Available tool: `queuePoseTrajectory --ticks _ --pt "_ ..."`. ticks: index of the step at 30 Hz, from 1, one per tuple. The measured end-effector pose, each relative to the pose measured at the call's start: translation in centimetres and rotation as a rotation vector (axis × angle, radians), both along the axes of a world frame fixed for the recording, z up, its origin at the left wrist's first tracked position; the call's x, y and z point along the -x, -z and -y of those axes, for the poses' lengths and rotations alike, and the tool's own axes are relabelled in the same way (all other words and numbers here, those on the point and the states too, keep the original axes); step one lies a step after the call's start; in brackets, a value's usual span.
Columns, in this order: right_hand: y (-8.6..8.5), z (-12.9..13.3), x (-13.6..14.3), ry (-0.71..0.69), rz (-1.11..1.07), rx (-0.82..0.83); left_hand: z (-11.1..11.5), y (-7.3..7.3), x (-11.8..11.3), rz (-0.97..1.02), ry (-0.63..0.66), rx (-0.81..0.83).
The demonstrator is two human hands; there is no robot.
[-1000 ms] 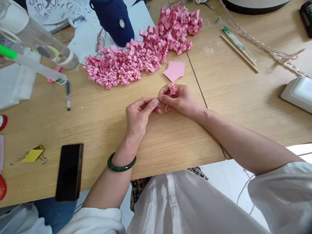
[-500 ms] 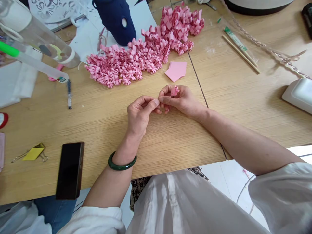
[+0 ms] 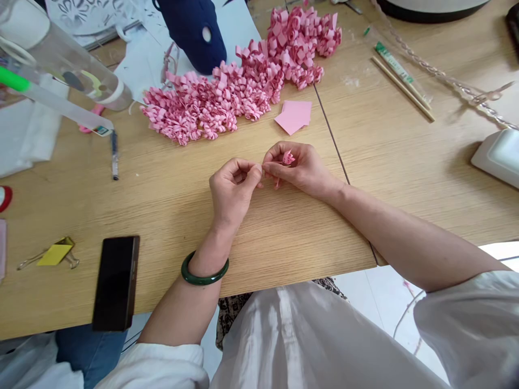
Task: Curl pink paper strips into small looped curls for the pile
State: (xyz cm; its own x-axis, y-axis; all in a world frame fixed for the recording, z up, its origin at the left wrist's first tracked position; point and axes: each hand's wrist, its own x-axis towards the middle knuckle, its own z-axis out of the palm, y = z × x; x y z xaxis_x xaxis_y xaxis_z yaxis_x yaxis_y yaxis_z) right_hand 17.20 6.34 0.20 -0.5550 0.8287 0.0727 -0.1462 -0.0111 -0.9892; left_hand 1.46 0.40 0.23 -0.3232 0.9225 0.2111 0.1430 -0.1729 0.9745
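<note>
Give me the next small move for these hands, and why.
Perhaps turn the right hand slightly while the left hand steadies: the small pink paper curl sits in the right, and both hands' thumbs and forefingers pinch close together beside it. Anything between those fingertips is too small to tell.

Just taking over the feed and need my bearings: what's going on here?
The person's right hand holds a small pink curl above the table. The left hand is at its fingertips, thumb and finger pinched; whether it grips anything is too small to tell. Just beyond lie pink paper pieces and a long heap of pink curls.
</note>
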Motion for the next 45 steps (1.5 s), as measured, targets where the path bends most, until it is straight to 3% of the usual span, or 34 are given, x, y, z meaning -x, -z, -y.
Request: queuePoseTrajectory --ticks 11,16,26,34,45 --pt "-0.1 -0.17 0.09 0.028 -0.034 0.07 0.17 -0.04 -0.08 0.221 0.06 0.088" --pt "0.0 -0.14 0.15 0.032 -0.051 0.078 0.15 -0.1 -0.21 0.241 0.092 0.079" --pt "0.01 -0.24 0.13 0.014 -0.077 0.081 0.1 -0.2 0.06 0.267 0.105 0.211" --pt "-0.29 -0.18 -0.01 -0.005 -0.066 0.073 -0.07 -0.11 0.28 0.312 0.133 0.189" --pt "0.21 -0.14 0.03 0.018 -0.001 0.01 -0.22 0.06 0.17 0.157 0.08 0.125"
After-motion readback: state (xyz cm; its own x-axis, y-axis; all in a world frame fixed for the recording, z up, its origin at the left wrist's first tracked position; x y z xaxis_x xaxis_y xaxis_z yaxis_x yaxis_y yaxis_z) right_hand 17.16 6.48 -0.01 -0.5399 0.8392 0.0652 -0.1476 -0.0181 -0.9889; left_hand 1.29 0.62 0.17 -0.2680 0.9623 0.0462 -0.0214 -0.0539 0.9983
